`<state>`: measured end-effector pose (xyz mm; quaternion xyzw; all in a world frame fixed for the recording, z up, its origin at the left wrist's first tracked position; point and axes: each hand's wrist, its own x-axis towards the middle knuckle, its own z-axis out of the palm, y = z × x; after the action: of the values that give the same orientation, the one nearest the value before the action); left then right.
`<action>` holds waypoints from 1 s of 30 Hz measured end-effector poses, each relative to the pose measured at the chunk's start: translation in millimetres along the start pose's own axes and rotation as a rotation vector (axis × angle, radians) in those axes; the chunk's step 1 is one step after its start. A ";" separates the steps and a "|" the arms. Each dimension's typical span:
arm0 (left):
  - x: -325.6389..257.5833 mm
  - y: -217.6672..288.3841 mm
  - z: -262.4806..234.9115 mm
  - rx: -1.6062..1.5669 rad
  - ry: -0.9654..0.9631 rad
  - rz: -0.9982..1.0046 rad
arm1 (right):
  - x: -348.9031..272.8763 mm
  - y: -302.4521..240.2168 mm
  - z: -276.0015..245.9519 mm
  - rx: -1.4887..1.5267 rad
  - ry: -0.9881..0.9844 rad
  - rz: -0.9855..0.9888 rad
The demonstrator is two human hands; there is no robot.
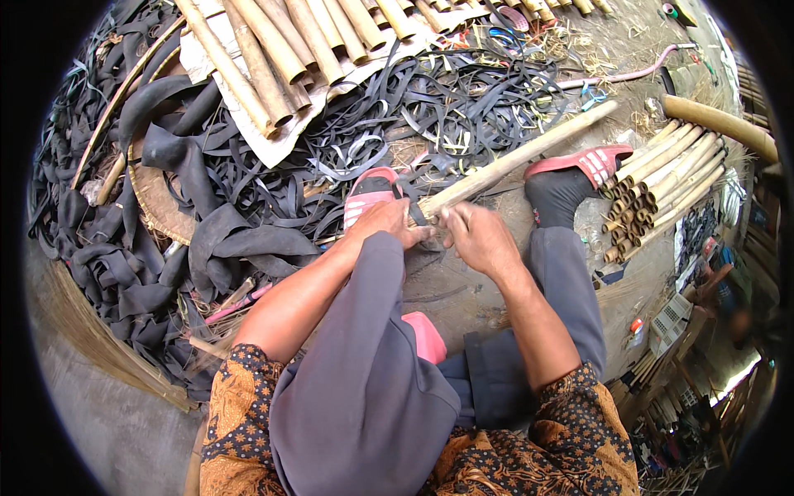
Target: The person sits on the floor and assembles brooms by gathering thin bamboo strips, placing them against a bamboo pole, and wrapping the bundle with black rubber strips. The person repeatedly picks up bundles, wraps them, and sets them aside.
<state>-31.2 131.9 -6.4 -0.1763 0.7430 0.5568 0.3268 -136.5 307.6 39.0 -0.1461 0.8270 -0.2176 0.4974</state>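
Observation:
A pale bamboo pole (517,157) slants from the upper right down to my two hands, its near end between them. Around that end runs a black rubber strip (415,212). My left hand (387,221) is closed at the pole's end, its fingers against the rubber strip. On the other side my right hand (482,238) is curled into a fist just beside the pole. What lies inside its fingers is hidden. My feet in red sandals (581,168) stand on either side of the pole.
Long black rubber strips (463,99) lie tangled ahead, with wider rubber pieces (240,240) heaped left. Bamboo tubes (273,50) rest on a pale sheet (277,147) at the top. A bundle of cut bamboo (670,182) lies right. A straw broom (116,335) lies lower left.

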 end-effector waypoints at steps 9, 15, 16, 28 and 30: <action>13.8 -12.1 22.3 0.270 0.103 -0.147 | 45.7 -39.8 10.1 0.357 -0.048 0.067; 17.1 -11.1 20.9 0.429 -0.017 -0.193 | -13.0 -19.6 30.2 0.590 0.072 0.000; 17.2 -11.2 21.1 0.383 0.029 -0.142 | -23.8 -15.9 37.5 0.670 0.090 0.055; 10.8 -17.3 14.7 0.264 0.069 -0.162 | -27.0 1.1 43.8 0.816 0.018 0.201; 12.1 -15.5 17.7 0.313 0.065 -0.212 | -25.0 -5.3 41.4 0.818 0.014 0.226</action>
<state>-25.1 144.8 -28.6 -0.2184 0.8081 0.3909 0.3827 -88.2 305.7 43.7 0.1563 0.6866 -0.4731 0.5294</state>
